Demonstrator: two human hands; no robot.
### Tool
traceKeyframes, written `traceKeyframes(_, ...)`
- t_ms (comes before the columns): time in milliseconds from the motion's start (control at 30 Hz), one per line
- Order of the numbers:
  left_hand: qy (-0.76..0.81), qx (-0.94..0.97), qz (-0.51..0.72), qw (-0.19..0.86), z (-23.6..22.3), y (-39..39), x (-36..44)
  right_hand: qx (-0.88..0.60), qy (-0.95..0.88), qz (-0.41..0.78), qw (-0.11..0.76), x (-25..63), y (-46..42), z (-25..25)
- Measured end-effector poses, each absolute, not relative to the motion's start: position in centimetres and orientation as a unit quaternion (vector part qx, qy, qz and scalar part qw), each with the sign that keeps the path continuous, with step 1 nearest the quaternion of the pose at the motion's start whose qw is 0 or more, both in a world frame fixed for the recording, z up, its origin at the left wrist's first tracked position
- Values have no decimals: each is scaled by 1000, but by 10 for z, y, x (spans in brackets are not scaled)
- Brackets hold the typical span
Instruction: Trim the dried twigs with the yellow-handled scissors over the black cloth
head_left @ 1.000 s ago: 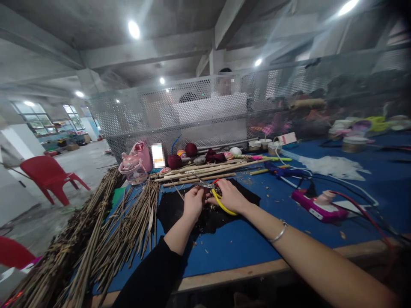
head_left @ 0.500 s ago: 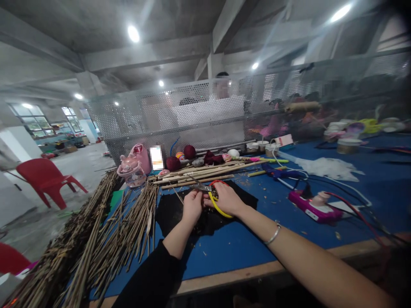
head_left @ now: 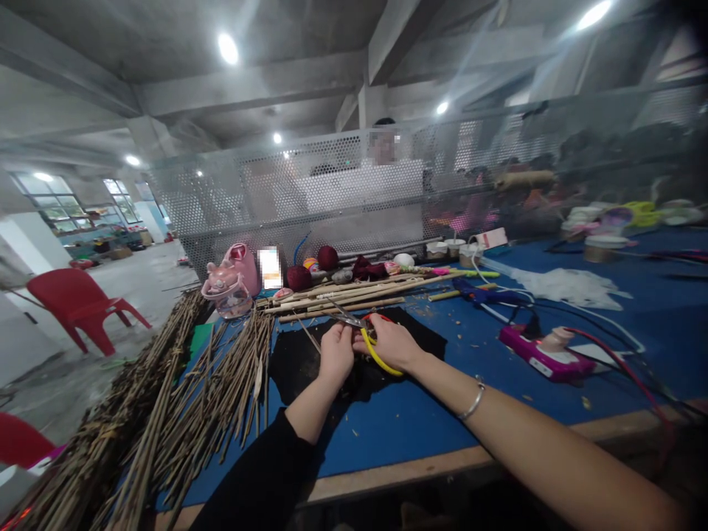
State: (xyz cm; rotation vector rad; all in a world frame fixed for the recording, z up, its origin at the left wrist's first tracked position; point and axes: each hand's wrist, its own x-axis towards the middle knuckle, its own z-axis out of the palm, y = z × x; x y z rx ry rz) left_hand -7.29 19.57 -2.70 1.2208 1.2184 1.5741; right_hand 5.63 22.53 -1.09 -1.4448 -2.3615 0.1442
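My right hand (head_left: 387,345) is closed around scissors (head_left: 377,355) with yellow and red handles, their metal blades pointing left and away from me. Close beside it, my left hand (head_left: 336,352) is pinched shut, fingertips almost meeting those of the right. A thin stick (head_left: 308,332) runs into the left hand from the upper left; its other end is hidden by the fingers. Both hands are over a black cloth (head_left: 293,361) on the blue tabletop (head_left: 387,442). Small dark bits lie on the cloth under the hands.
Bundles of dry sticks (head_left: 221,391) cover the table's left side. Behind the cloth lie pale rods (head_left: 354,296), dark red yarn balls (head_left: 299,278), a phone (head_left: 271,267) and a pink cup (head_left: 228,295). A purple power strip (head_left: 545,354) with cables sits right. A person (head_left: 384,147) is beyond the mesh screen.
The scissor blades have shifted slightly, and both hands sit a little closer together over the cloth. The view has tilted slightly. The hold on the scissors is unchanged.
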Motion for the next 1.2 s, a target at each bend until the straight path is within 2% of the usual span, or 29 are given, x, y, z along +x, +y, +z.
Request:
traceKeyframes(200, 544, 513, 598, 290, -26, 192, -75, -499, -841, 52, 202, 55, 227, -15)
traceKeyframes(467, 531, 479, 624, 316, -21, 191, -76, -514, -831, 72, 203, 53, 227, -14)
traceKeyframes(600, 550, 487, 617, 281, -16, 186, -77, -492, -841, 46, 219, 53, 224, -12)
traceKeyframes(767, 538, 491, 620, 292, -17, 185, -75, -477, -845, 14, 242, 54, 223, -11)
traceKeyframes(967, 517, 491, 629, 309, -16, 184, -70, -480, -848, 34, 224, 56, 224, -11)
traceKeyframes(1200, 533, 492, 628, 283, -10, 180, -71, -492, -843, 41, 215, 55, 225, -9)
